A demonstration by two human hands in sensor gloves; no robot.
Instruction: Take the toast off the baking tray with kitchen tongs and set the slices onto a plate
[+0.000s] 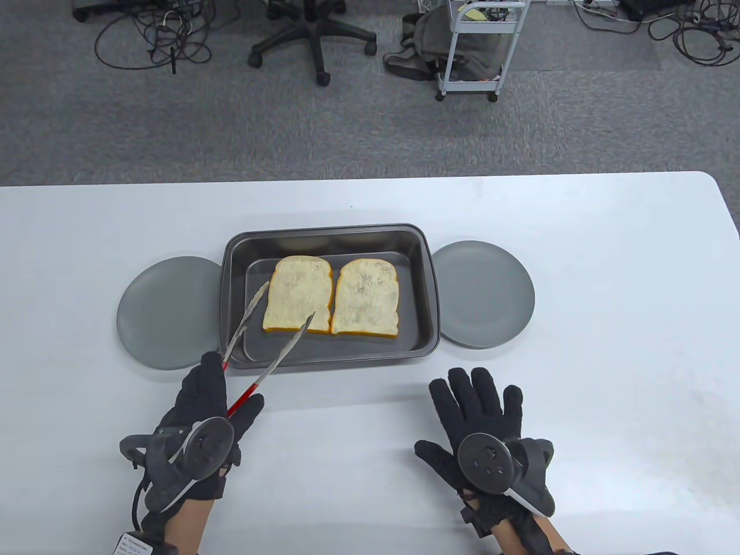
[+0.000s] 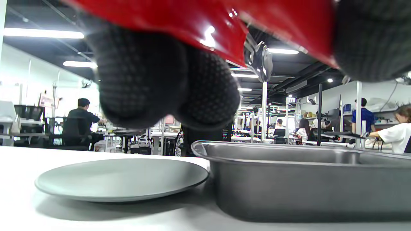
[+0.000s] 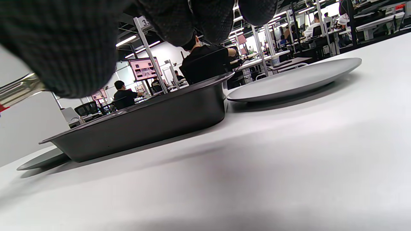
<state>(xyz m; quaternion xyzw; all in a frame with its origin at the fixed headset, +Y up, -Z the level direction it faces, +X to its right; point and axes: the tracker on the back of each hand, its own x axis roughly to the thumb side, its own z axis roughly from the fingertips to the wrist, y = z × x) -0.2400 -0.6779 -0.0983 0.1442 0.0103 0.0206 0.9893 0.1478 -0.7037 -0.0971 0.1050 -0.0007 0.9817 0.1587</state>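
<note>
Steel tongs (image 1: pixel 272 335) pinched in left grip (image 1: pixel 199 430), arms spread beside toast (image 1: pixel 299 293); right grip (image 1: pixel 483 430) flat, splayed.

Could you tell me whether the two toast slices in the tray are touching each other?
Touching: the table view shows the left slice and right slice meeting along their lower inner edges, no tray floor between.

The worktop (image 1: pixel 520 231) is lit brightly and evenly from above, and only soft, short shadows are cast beside the baking tray (image 1: pixel 428 289) and the plates. In the left wrist view, ceiling strip lights (image 2: pixel 43 33) are seen and glare is thrown on the red tongs handle (image 2: pixel 208 35). The gloved fingers (image 3: pixel 57 48) nearest each wrist camera are rendered blurred.
</note>
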